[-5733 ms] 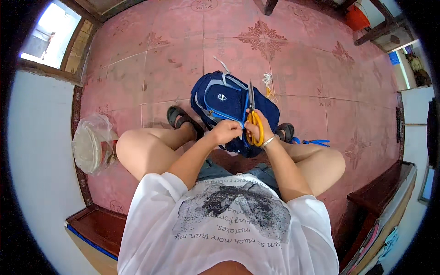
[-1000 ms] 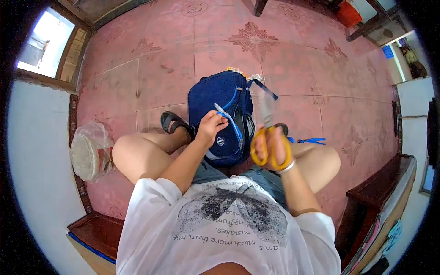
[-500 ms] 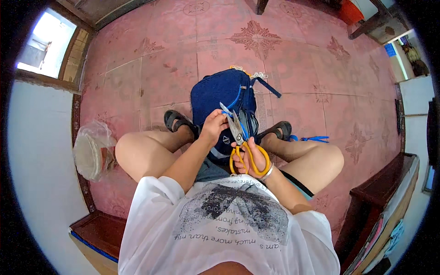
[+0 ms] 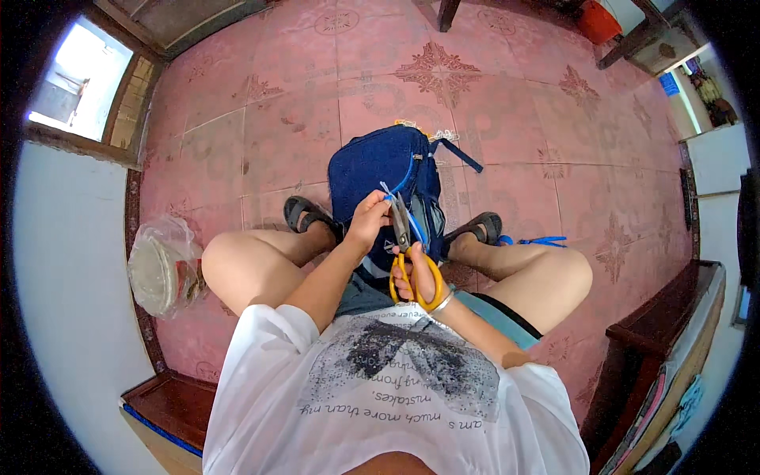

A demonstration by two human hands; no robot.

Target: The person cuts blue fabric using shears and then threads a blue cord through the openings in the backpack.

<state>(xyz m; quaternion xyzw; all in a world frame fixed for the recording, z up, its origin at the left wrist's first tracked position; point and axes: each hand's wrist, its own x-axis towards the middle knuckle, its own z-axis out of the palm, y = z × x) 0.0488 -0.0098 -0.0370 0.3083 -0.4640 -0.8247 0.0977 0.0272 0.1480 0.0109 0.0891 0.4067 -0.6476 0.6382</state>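
Note:
My right hand (image 4: 415, 273) is closed around the yellow handles of a pair of scissors (image 4: 401, 226), whose grey blades point away from me. The blades look almost closed, and their tips are beside the fingers of my left hand (image 4: 370, 219). That hand pinches a thin blue strip (image 4: 386, 192) that crosses by the blade tips. Under both hands a dark blue backpack (image 4: 372, 170) with light blue piping stands on the floor between my feet. Whether the strip is joined to the backpack, I cannot tell.
Blue straps or cords (image 4: 542, 241) lie beside my right foot. At left, a bucket-like container (image 4: 154, 273) is wrapped in clear plastic. Dark wooden furniture (image 4: 657, 324) stands at right, and a red bucket (image 4: 599, 22) at the far right. White and yellow cord (image 4: 445, 134) lies behind the backpack.
My right hand has brought the scissor handles closer together, so the blades went from spread to nearly closed. The scissors also turned more upright. My left hand stays almost in place.

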